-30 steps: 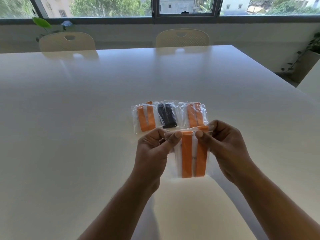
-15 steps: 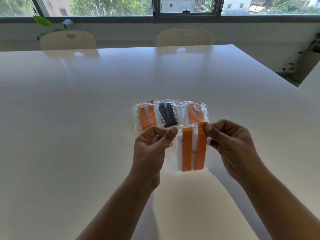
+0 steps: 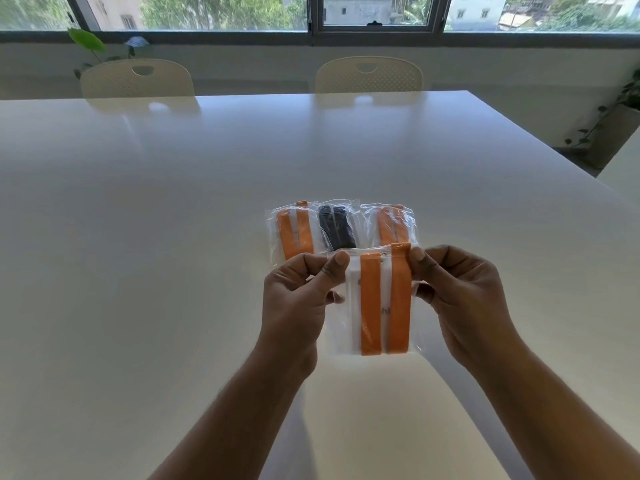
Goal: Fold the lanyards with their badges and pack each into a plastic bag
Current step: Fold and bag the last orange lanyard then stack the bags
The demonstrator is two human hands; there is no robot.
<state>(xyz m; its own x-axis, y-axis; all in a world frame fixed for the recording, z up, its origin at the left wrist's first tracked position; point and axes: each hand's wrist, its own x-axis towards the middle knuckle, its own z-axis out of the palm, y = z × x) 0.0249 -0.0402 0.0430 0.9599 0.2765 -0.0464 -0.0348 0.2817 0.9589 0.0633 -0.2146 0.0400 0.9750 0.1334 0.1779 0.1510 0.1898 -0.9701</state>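
Note:
I hold a clear plastic bag [image 3: 381, 303] upright above the white table [image 3: 173, 237]; inside it is a folded orange lanyard with a white badge. My left hand [image 3: 298, 299] pinches the bag's top left corner between thumb and forefinger. My right hand [image 3: 460, 299] pinches the top right corner. Behind the held bag, three packed bags lie in a row on the table: an orange lanyard bag [image 3: 294, 228] at left, a black lanyard bag [image 3: 336, 226] in the middle, and another orange lanyard bag [image 3: 393, 223] at right, partly hidden by the held one.
Two cream chairs [image 3: 138, 79] [image 3: 369, 76] stand at the table's far edge under a window. A potted plant [image 3: 620, 112] is on the floor at right, beyond the table's right edge. Another white surface [image 3: 623, 168] shows at far right.
My two hands have slid apart along the bag's top edge, from near its middle out to its corners. The bag has risen slightly. The three bags on the table have not moved.

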